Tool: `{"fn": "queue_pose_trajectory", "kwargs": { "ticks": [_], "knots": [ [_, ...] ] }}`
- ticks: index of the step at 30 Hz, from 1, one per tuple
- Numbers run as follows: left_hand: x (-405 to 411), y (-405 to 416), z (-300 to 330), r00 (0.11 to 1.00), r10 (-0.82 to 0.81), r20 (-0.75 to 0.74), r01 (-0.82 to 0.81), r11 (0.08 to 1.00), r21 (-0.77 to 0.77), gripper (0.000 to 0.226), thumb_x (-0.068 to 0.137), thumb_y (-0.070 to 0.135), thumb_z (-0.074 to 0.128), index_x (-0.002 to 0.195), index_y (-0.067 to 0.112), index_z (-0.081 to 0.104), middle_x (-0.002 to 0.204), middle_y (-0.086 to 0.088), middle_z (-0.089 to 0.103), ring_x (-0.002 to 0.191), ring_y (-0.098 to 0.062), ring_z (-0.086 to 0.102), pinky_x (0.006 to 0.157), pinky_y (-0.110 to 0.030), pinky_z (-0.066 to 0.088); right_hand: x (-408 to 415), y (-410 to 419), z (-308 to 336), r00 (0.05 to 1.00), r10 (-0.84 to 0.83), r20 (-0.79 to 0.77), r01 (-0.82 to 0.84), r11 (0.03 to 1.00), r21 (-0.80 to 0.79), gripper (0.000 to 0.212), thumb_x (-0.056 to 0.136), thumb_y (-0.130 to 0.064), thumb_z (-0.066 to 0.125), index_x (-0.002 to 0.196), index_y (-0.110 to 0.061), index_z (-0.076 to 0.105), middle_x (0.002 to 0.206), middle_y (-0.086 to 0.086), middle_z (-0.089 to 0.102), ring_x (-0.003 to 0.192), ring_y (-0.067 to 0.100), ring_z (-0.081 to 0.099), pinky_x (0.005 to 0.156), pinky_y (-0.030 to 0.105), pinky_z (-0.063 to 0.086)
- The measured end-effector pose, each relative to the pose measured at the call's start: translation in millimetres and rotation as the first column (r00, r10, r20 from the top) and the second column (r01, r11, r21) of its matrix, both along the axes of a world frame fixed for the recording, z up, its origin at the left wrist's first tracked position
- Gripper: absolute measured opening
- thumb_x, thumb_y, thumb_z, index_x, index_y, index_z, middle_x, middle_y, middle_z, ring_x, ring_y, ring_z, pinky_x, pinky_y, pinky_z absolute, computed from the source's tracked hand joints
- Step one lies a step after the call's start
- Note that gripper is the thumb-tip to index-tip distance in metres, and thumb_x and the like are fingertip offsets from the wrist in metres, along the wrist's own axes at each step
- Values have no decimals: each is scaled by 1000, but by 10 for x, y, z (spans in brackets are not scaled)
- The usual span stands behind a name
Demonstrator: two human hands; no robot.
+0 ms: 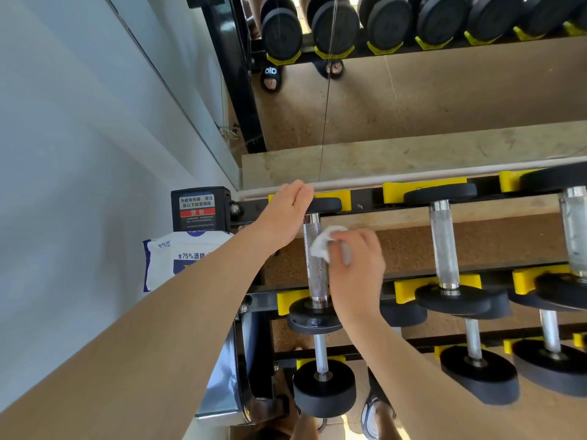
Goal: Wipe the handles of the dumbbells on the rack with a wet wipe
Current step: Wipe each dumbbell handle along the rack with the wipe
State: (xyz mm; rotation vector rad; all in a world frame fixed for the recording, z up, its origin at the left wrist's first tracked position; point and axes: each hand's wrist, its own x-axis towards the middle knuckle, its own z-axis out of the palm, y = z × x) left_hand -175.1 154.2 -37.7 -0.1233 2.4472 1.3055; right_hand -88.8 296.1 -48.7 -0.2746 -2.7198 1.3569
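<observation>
- The right hand [355,268] pinches a crumpled white wet wipe [325,244] in curled fingers and presses it against the right side of a knurled chrome handle [314,265], about at its upper middle
- The left hand [286,214] lies with fairly straight fingers over the far black head [327,205] of the same dumbbell, holding nothing else; a ring shows on one finger
- That dumbbell is the leftmost on the top tier of the black rack [365,203], its near head [313,312] seated in a yellow cradle [284,301]
- To its right on that tier sits a second dumbbell [443,246], then a third at the frame edge
- A lower tier holds more dumbbells
- A white and blue pack of wipes [178,258] stands left of the rack, below a black warning label [197,208]
- A mirror [413,90] behind the rack reflects it
</observation>
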Motion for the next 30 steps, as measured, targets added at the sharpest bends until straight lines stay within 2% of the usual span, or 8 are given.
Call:
{"fn": "queue_pose_trajectory", "kwargs": {
  "ticks": [3,8,12,16,19,24,27,30],
  "knots": [
    [-1,-4,-6,1000,1,7,-1,1000,13,44,113,31,26,111,-3,55,109,-21,51,102,-30,48,70,-1,29,-81,10,44,983,-171,62,175,982,-73,14,94,-13,60,105,-15,69,110,-1,55,90,1,52,77,1,39],
    [8,0,-12,1000,7,6,-7,1000,20,46,113,31,26,110,-4,55,111,-25,52,104,-32,48,71,-4,30,35,5,23,974,224,-30,-222,973,56,14,91,-9,64,103,-13,70,105,-3,56,90,6,53,79,7,41],
    [16,-4,-16,1000,2,16,-2,1000,11,47,113,34,25,113,-2,55,112,-22,51,103,-30,48,71,-5,28,-47,105,20,976,-186,117,195,978,-77,16,94,-10,59,105,-15,70,108,-5,54,88,-4,52,82,10,45],
    [17,7,-23,1000,21,2,-21,1000,13,46,113,31,27,112,-5,55,113,-25,53,105,-31,49,71,-2,28,-185,-81,152,976,-152,156,183,960,-209,17,95,-18,60,107,-26,69,105,-10,57,89,-6,52,70,-2,35],
    [18,13,-18,1000,25,10,-25,1000,13,46,112,32,27,112,-5,55,113,-24,52,105,-31,48,72,-5,29,-308,-278,113,908,-199,369,336,872,-357,22,97,-21,55,113,-24,70,112,-3,62,93,5,57,70,10,38],
    [27,21,-26,999,36,10,-36,999,5,45,112,35,27,112,-1,56,113,-21,51,99,-27,50,73,-7,32,-380,-316,80,905,-63,421,198,937,-287,27,98,-18,44,96,-15,71,95,7,67,83,17,59,76,31,46],
    [27,18,-25,1000,30,6,-30,1000,4,46,112,34,26,113,-1,56,111,-22,51,101,-29,50,72,-3,31,-526,-203,161,775,16,632,370,799,-474,21,95,-18,50,79,-13,61,74,4,57,67,17,50,64,30,41],
    [34,13,-20,1000,24,9,-24,1000,4,45,113,35,26,112,1,56,111,-21,51,101,-29,50,73,-4,31,-595,-163,219,621,155,768,589,554,-588,18,96,-17,51,78,-15,55,63,1,52,58,14,45,55,27,40]
  ]
}}
